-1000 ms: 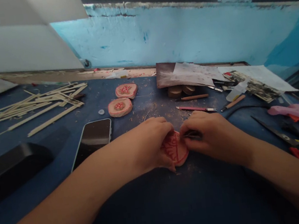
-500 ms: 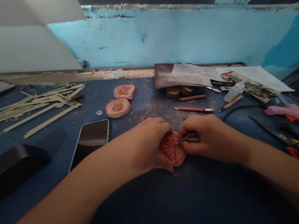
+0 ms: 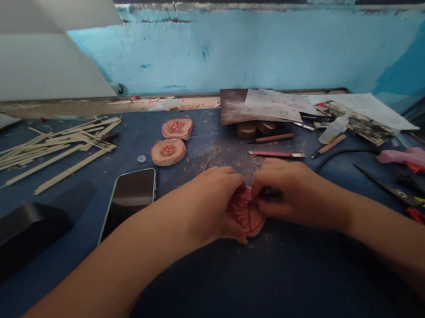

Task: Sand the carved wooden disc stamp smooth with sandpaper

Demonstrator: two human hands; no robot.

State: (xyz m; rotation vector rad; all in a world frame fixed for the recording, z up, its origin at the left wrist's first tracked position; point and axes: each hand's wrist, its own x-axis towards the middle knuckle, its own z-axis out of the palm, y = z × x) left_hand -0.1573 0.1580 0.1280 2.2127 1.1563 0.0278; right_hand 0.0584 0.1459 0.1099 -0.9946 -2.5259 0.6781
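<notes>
My left hand (image 3: pixel 218 205) curls around the left side of a small round wood slice (image 3: pixel 248 217) with red lines drawn on its face, thumb at the near edge. The slice is held low over the table. At its upper right edge, my right hand (image 3: pixel 279 187) is closed in a pinch, fingertips touching or very near the red-marked face. What the pinch holds is hidden in shadow now. Two more wood slices stand behind: one bears a red star (image 3: pixel 177 127), the other a red flower-like pattern (image 3: pixel 168 152).
Left of my hands lie a phone (image 3: pixel 131 195), a black case-like object (image 3: pixel 19 236) and thin wooden sticks (image 3: pixel 66 147). Beyond are a pink-handled cutter (image 3: pixel 276 154) and a brown-handled tool (image 3: pixel 274 138). Scissors (image 3: pixel 409 199) and a pink cloth-like thing (image 3: pixel 420 165) lie right.
A thin grey piece showed between my right fingers half a second ago; now it is out of sight. My right hand has shifted slightly, while the left still grips the slice.
</notes>
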